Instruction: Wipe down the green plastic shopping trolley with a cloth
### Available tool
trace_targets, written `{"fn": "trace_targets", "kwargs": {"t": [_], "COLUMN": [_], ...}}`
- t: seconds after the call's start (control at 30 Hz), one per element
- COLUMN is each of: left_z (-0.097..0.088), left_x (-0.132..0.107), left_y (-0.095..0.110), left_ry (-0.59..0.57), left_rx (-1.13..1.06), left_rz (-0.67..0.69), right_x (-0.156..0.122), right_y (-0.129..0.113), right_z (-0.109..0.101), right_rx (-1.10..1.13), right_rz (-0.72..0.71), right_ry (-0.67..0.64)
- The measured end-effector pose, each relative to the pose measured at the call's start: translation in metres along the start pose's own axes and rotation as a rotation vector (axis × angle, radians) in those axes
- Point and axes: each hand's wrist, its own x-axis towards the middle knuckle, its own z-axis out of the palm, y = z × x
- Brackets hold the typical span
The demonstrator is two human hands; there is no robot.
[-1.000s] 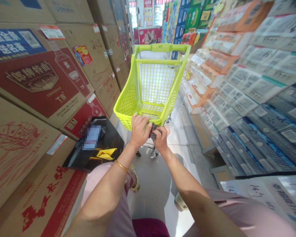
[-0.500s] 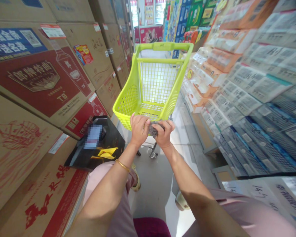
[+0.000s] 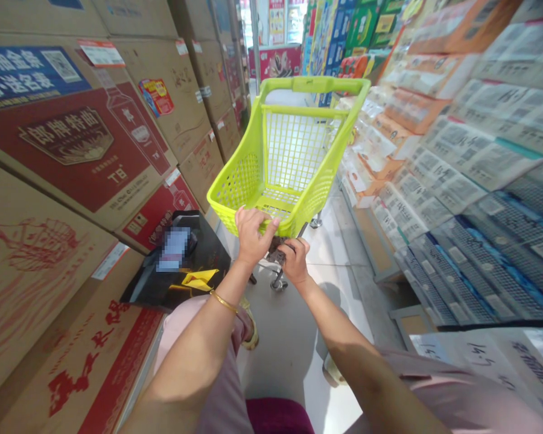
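A lime-green plastic shopping cart (image 3: pixel 294 144) stands in the aisle ahead of me, its basket showing nothing inside. My left hand (image 3: pixel 251 232) grips the cart's near rim, thumb over the edge. My right hand (image 3: pixel 294 260) sits just below the rim and is closed on a small dark cloth (image 3: pixel 277 248), pressed against the cart's front. A gold bangle (image 3: pixel 222 301) circles my left wrist.
Stacked brown and red cardboard cartons (image 3: pixel 85 138) wall the left side. A black bag (image 3: pixel 181 265) lies on a low carton. Shelves of packaged goods (image 3: pixel 470 181) fill the right. The pale tiled floor (image 3: pixel 289 343) runs between them. More displays stand at the aisle's far end.
The cart has turned and shifted slightly to the right. My right hand with the cloth has dropped from the rim to just under it, while my left hand stays on the rim.
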Motion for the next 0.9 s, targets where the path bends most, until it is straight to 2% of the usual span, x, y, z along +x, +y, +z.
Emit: {"fn": "trace_targets", "kwargs": {"t": [0.27,0.43,0.7,0.83,0.9], "left_z": [-0.006,-0.01,-0.017,-0.028,-0.031], "left_x": [0.003,0.007,0.009,0.005,0.0], "left_y": [-0.004,-0.012,-0.023,-0.012,-0.003], "left_ry": [0.012,-0.001,0.024,0.047,-0.021], "left_rx": [-0.023,-0.035,-0.043,0.032,0.019], "left_rz": [-0.002,-0.035,-0.035,0.051,0.124], "right_x": [0.026,0.026,0.038,0.044,0.047], "right_y": [-0.013,-0.018,-0.024,-0.026,-0.028], "right_z": [-0.008,-0.007,-0.012,-0.015,-0.015], "right_rx": [-0.01,0.004,0.047,0.025,-0.025], "right_rz": [-0.06,-0.067,-0.137,-0.094,-0.021], "right_ry": [0.052,0.0,0.051,0.175,0.268]}}
